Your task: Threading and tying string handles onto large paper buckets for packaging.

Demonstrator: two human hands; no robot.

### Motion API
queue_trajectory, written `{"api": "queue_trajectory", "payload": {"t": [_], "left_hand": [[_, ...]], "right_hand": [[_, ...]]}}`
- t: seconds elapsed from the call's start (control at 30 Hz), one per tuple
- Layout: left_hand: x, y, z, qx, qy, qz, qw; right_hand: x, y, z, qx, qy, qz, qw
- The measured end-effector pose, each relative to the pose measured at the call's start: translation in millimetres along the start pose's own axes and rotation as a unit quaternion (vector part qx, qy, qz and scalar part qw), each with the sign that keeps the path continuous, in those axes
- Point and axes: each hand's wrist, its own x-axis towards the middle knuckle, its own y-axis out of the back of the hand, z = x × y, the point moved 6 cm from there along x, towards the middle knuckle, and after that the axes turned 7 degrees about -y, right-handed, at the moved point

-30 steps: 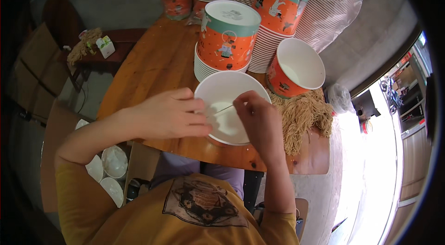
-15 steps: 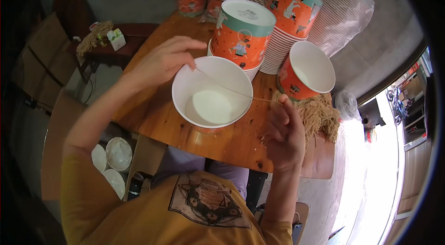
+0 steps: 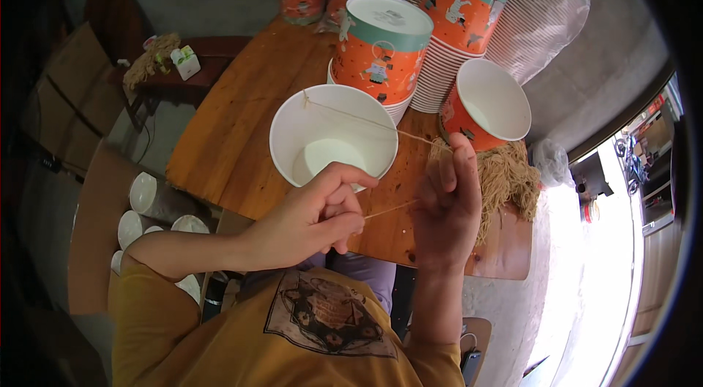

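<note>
A white-lined paper bucket stands mouth up on the wooden table. A thin tan string is attached at its far-left rim and runs across the mouth to my right hand. That hand is closed, pinching the string right of the bucket. My left hand is in front of the bucket, overlapping its near rim in view. Its fingers pinch the other stretch of string, which spans the gap between the hands. Beside my right hand lies a bundle of loose tan strings.
Behind the bucket stands an upside-down orange and green bucket stack, with another stack at its right. An orange bucket leans on the string bundle. Plastic-wrapped bucket stacks line the wall. Several white buckets lie low at the left.
My left hand has left the far-left rim and come down to the bucket's near side, now pinching string. My right hand keeps its hold and has shifted only slightly.
</note>
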Motion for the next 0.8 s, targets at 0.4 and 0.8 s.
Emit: {"api": "queue_trajectory", "payload": {"t": [0.4, 0.8], "left_hand": [[5.4, -0.5, -6.9, 0.146, -0.029, -0.002, 0.989], [9.9, -0.7, -3.7, 0.161, -0.014, 0.016, 0.987]], "right_hand": [[-38.1, 21.8, 8.3, -0.566, 0.108, -0.031, 0.816], [-42.7, 18.2, 30.1, -0.554, 0.126, -0.068, 0.820]]}}
